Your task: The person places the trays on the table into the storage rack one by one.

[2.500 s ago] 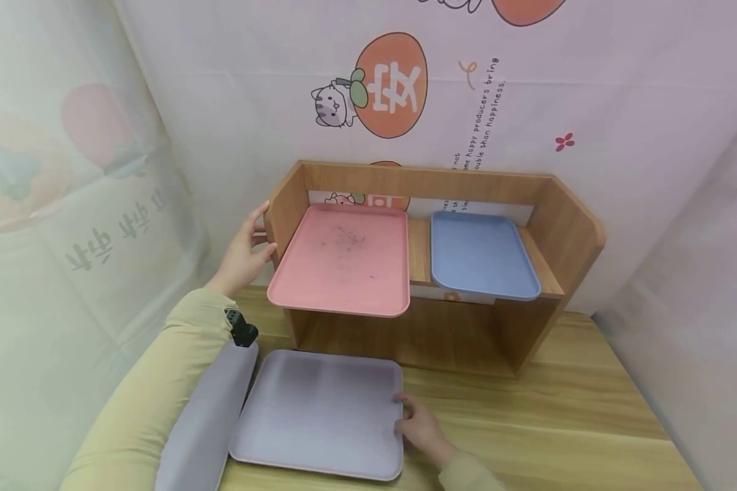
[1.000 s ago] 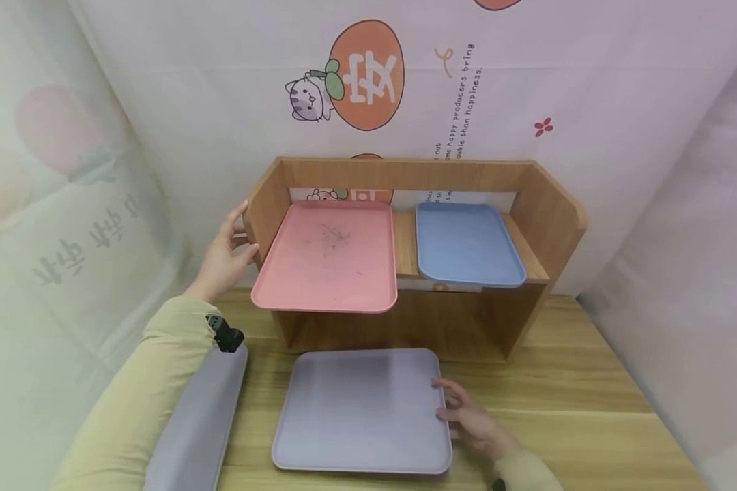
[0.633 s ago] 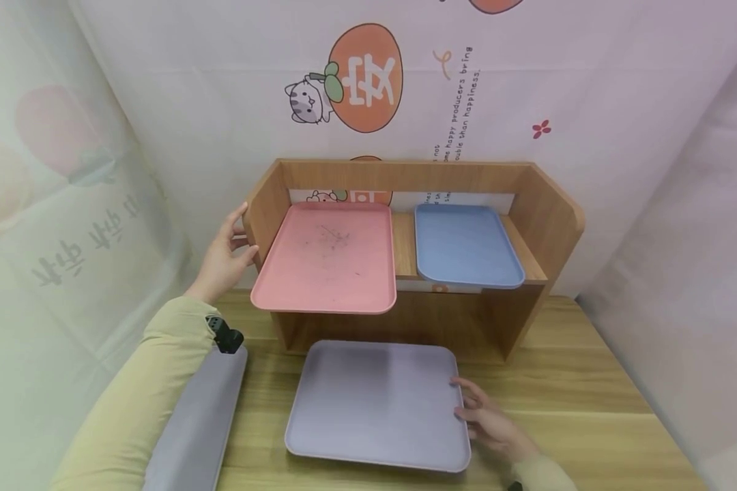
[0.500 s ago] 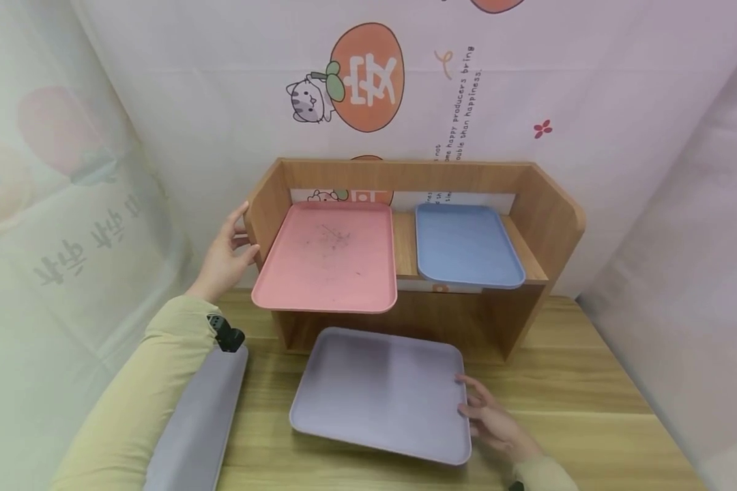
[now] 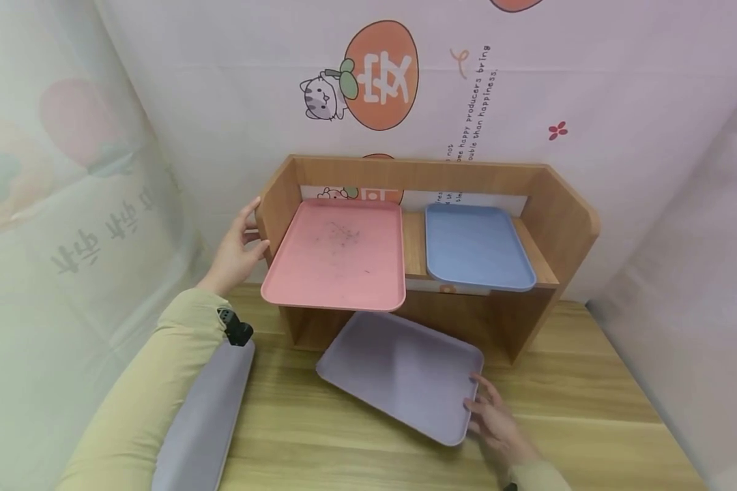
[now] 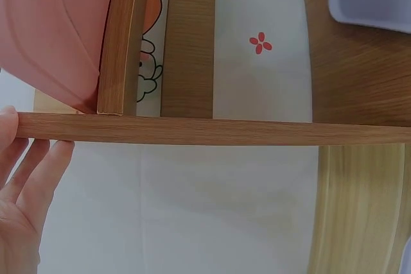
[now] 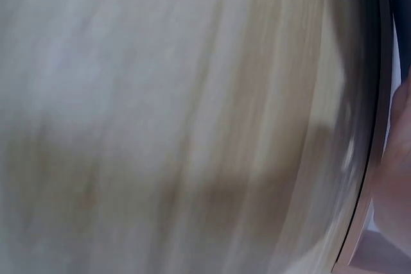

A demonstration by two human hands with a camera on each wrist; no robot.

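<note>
The right hand rests with straight fingers against the near right corner of the lilac tray. The tray lies skewed on the worktop, its far corner already under the shelf.

The left hand lies open against the shelf's left side panel, apparently steadying it.

Step in hand, as judged: sliding the lilac tray into the lower bay. The next move calls for squaring the tray to the opening and pushing it level.

A pink tray and a blue tray sit on the upper board.

The backdrop print reads in part "happy producers bring" and "happiness"; the rest is too small to read.
</note>
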